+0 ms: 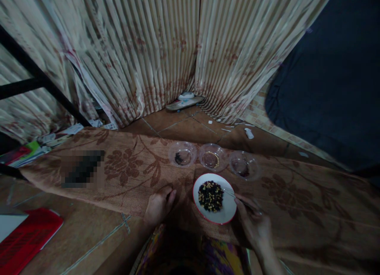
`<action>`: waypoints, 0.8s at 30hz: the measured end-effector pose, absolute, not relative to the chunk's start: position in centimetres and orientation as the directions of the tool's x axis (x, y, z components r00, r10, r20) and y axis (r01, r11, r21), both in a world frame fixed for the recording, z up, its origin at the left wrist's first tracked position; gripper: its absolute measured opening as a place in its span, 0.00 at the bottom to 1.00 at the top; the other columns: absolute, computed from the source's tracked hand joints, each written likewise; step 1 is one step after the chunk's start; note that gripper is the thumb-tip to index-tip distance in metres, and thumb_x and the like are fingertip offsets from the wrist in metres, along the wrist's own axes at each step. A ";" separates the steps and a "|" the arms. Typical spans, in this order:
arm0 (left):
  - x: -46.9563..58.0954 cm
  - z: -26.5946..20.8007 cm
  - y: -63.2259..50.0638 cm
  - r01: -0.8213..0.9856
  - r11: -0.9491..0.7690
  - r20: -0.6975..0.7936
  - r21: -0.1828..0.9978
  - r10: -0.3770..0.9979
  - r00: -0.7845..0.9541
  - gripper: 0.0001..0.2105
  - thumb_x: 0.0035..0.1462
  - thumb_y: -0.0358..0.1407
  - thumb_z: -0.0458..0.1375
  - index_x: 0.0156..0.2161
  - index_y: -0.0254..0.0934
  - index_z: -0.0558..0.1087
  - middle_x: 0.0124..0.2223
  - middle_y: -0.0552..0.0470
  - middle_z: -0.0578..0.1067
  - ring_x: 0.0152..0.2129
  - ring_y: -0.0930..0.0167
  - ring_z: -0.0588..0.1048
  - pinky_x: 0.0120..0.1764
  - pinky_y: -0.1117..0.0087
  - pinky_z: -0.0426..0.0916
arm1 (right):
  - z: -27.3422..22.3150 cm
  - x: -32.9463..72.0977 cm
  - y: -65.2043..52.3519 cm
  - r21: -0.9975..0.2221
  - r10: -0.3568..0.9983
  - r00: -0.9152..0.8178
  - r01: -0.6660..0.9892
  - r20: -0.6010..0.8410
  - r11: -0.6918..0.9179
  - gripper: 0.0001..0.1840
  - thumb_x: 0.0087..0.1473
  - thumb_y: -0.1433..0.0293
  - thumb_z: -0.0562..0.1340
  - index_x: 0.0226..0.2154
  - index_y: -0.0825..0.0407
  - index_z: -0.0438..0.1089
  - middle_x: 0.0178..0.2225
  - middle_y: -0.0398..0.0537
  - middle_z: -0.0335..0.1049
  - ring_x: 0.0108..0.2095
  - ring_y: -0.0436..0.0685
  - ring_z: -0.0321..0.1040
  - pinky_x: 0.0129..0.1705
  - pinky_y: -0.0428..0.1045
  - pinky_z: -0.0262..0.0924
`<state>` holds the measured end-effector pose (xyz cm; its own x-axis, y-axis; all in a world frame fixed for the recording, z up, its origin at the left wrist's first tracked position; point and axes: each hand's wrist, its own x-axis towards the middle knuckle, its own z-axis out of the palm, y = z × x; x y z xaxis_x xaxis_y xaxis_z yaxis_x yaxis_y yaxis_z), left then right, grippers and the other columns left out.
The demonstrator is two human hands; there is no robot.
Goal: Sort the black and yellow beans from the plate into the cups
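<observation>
A white plate with a red rim (228, 211) lies on the cloth in front of me, heaped with mixed dark and yellow beans (210, 196). My right hand (255, 223), at the plate's right edge, is closed on slim metal tweezers (228, 192); their tips reach over the plate beside the beans. To the left of the plate my left hand (159, 205) rests on the cloth, fingers curled in with nothing visible in them. Behind the plate stand three clear plastic bowls: the left bowl (190, 158) holds dark bits, the middle bowl (204, 156) yellow ones, the right bowl (252, 170) dark reddish ones.
A brown flowered cloth (124, 188) covers the long table. A blurred-out dark object (83, 170) lies at the left. Papers (44, 142) are piled at the far left end. A skateboard (185, 103) and white scraps (248, 133) lie on the tiled floor beyond, before striped curtains (160, 49).
</observation>
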<state>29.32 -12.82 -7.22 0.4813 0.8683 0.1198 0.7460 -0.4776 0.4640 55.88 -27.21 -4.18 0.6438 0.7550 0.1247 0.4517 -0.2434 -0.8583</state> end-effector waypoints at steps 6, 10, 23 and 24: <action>29.4 -7.0 -12.8 0.743 -0.485 0.119 0.462 0.863 0.490 0.15 0.65 0.40 0.46 0.28 0.39 0.68 0.27 0.52 0.75 0.26 0.72 0.76 0.29 0.75 0.63 | -4.6 56.1 -27.5 -0.875 0.748 0.662 0.387 0.044 -0.292 0.18 0.51 0.54 0.61 0.36 0.50 0.76 0.41 0.52 0.75 0.44 0.61 0.70 0.47 0.56 0.62; 29.4 -7.0 -12.8 0.726 -0.489 0.139 0.483 0.862 0.488 0.14 0.65 0.40 0.46 0.31 0.40 0.70 0.31 0.52 0.77 0.30 0.71 0.77 0.32 0.75 0.65 | -4.3 55.7 -27.4 -0.886 0.746 0.664 0.374 0.049 -0.274 0.17 0.51 0.55 0.62 0.36 0.50 0.76 0.40 0.51 0.75 0.42 0.60 0.71 0.45 0.54 0.64; 29.2 -7.5 -12.6 0.753 -0.480 0.097 0.450 0.864 0.493 0.16 0.65 0.41 0.45 0.29 0.40 0.69 0.29 0.52 0.76 0.27 0.72 0.76 0.31 0.74 0.63 | -3.5 52.4 -24.9 -0.759 0.855 0.507 0.598 0.107 -0.259 0.16 0.55 0.57 0.57 0.35 0.47 0.77 0.37 0.48 0.77 0.32 0.56 0.74 0.31 0.48 0.66; 29.2 -7.5 -12.6 0.749 -0.483 0.100 0.453 0.863 0.496 0.16 0.65 0.41 0.45 0.29 0.40 0.68 0.29 0.52 0.76 0.27 0.72 0.76 0.31 0.74 0.63 | -3.4 52.6 -25.3 -0.751 0.849 0.517 0.601 0.105 -0.274 0.16 0.55 0.57 0.57 0.34 0.47 0.77 0.37 0.48 0.77 0.32 0.57 0.74 0.31 0.48 0.66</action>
<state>29.24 -12.63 -7.47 0.4959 0.8627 0.0996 0.7492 -0.4830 0.4532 52.64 -25.28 -3.35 0.5173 0.8494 0.1046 0.6015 -0.2739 -0.7505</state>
